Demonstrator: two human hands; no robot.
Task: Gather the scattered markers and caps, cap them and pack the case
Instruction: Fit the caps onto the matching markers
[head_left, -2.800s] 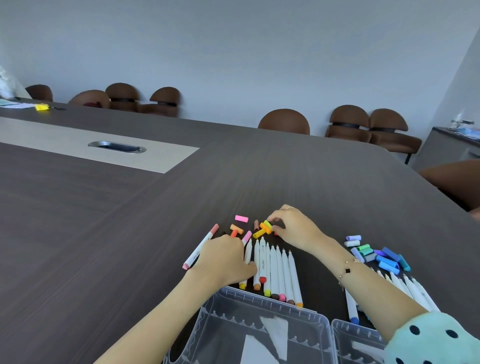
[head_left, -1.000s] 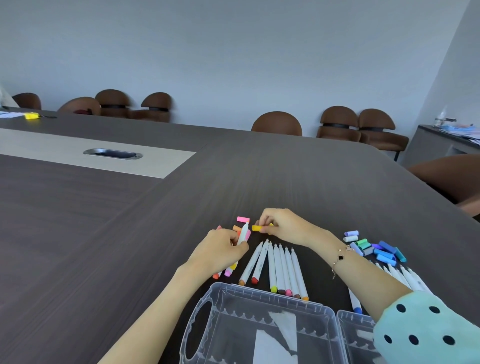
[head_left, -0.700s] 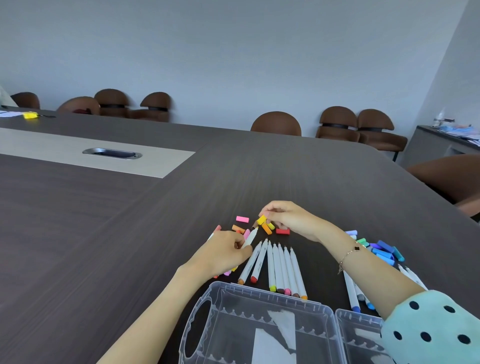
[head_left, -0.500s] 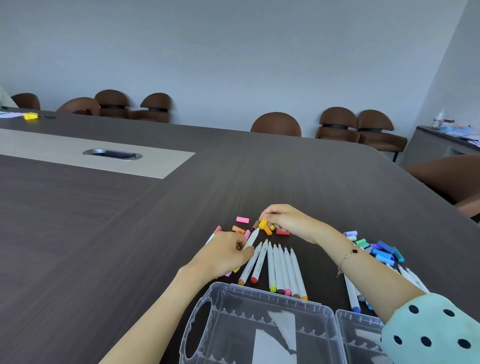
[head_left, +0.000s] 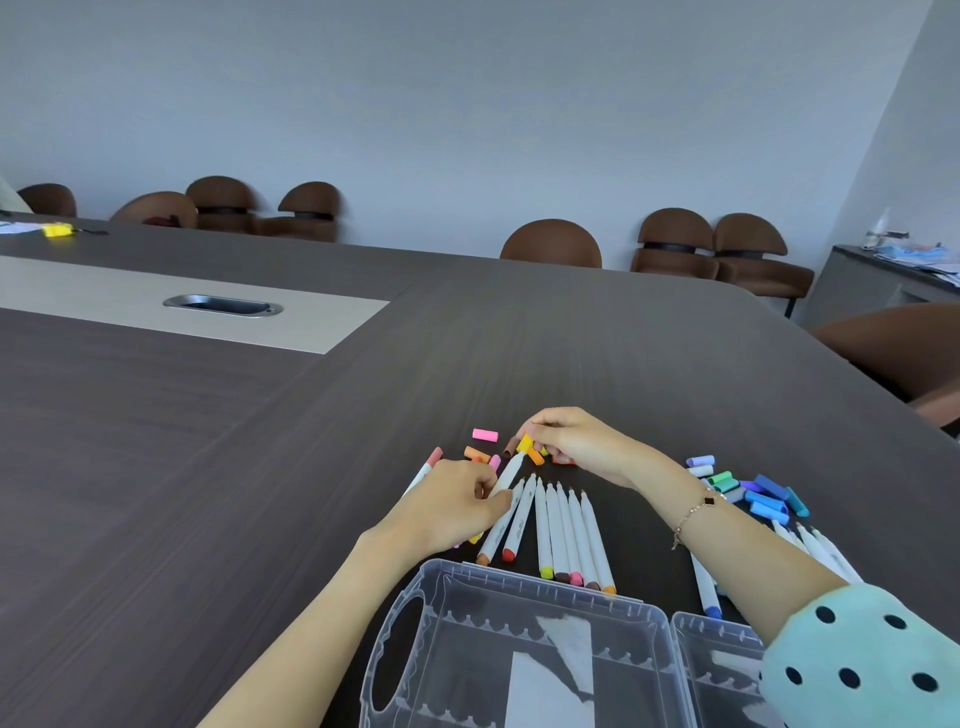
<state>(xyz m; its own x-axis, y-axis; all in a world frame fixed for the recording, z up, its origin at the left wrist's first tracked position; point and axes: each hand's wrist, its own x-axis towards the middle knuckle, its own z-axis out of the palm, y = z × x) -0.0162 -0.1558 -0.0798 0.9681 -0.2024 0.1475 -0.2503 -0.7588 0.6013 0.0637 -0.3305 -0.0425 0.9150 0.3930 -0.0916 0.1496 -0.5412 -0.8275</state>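
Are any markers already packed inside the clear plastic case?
No, the clear case holds only a white paper insert, while the markers lie on the table beyond it.

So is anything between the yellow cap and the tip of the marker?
No. The right hand holds the yellow cap right at the tip of the marker that the left hand grips.

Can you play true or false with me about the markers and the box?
1. The left hand holds a white marker. True.
2. The right hand pinches a blue cap. False: it pinches a yellow cap.
3. The clear case is full of markers. False: no markers show in it.
4. A pink cap lies alone on the table. True.
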